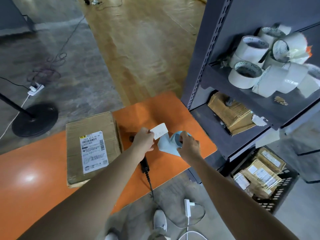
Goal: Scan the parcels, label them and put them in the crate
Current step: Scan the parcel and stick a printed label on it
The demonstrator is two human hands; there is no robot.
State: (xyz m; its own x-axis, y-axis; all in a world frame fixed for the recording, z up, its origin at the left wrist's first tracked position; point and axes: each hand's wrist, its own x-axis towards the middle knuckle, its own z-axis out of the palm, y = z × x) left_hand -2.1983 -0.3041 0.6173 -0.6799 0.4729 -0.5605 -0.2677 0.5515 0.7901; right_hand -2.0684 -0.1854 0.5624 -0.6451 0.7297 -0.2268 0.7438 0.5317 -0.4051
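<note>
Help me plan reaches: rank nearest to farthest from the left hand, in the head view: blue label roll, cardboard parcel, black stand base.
1. blue label roll, just right of the left hand, in the right hand
2. cardboard parcel, on the table, left
3. black stand base, on the floor, far left

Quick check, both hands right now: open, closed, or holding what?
Left hand: closed, pinching the white label by its edge.
Right hand: closed, gripping the blue label roll.
</note>
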